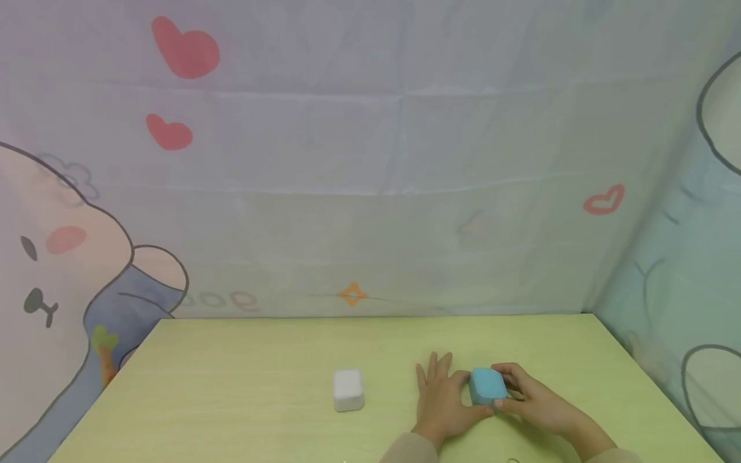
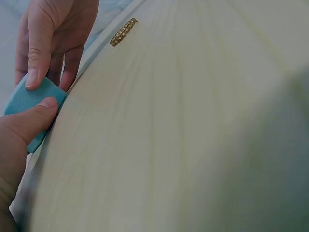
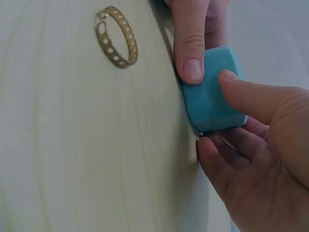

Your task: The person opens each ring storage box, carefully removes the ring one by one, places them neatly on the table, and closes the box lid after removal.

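Both hands pinch a small blue jewelry box (image 1: 487, 385) with rounded corners, right of the table's middle. My left hand (image 1: 442, 402) holds it from the left, thumb at its near side and index finger at the far left corner; the other fingers spread away. From the right, my right hand (image 1: 538, 402) grips it with the thumb in front and the fingers behind. A seam line runs across the side of the box in the right wrist view, where both thumbs press on it. The lid looks closed.
A white box (image 1: 348, 390) of similar shape stands to the left of the hands. A gold bracelet (image 3: 117, 37) lies on the pale yellow table (image 1: 231, 386), near its front edge in the head view. Behind the table hangs a printed cloth (image 1: 324, 148).
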`<state>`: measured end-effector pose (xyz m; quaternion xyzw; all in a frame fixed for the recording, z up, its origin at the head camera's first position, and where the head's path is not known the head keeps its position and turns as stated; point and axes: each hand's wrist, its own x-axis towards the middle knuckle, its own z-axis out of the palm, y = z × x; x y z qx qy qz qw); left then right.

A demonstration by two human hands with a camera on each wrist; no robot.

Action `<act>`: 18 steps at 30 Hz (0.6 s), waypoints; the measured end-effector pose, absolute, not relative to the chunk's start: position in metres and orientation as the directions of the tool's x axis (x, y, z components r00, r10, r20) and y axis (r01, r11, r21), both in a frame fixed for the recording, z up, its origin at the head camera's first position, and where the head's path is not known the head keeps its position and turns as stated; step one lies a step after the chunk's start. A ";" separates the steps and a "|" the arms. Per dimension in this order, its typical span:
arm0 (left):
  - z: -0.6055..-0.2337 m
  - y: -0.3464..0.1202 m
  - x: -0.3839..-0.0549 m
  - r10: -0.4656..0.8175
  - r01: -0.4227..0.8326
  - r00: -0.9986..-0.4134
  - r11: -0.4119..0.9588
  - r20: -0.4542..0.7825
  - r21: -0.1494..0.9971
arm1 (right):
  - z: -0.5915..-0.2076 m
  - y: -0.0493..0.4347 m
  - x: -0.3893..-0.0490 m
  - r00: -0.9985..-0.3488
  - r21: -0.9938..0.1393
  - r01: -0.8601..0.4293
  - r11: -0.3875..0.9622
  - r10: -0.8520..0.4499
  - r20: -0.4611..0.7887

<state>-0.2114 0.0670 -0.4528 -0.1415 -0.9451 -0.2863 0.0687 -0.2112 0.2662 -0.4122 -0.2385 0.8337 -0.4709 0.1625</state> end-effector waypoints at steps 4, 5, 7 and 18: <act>-0.455 0.066 -0.213 0.229 0.311 -0.949 0.797 0.216 0.517 | -0.414 0.266 -0.212 -0.833 -0.860 -0.248 0.447 -0.551 -0.046; -0.456 0.067 -0.213 0.229 0.313 -0.948 0.797 0.221 0.517 | -0.415 0.266 -0.213 -0.833 -0.856 -0.255 0.450 -0.552 -0.041; -0.456 0.068 -0.215 0.226 0.317 -0.946 0.795 0.232 0.517 | -0.415 0.266 -0.213 -0.836 -0.848 -0.268 0.456 -0.548 -0.030; -0.453 0.069 -0.213 0.228 0.315 -0.947 0.802 0.228 0.507 | -0.414 0.267 -0.213 -0.825 -0.848 -0.276 0.452 -0.564 -0.032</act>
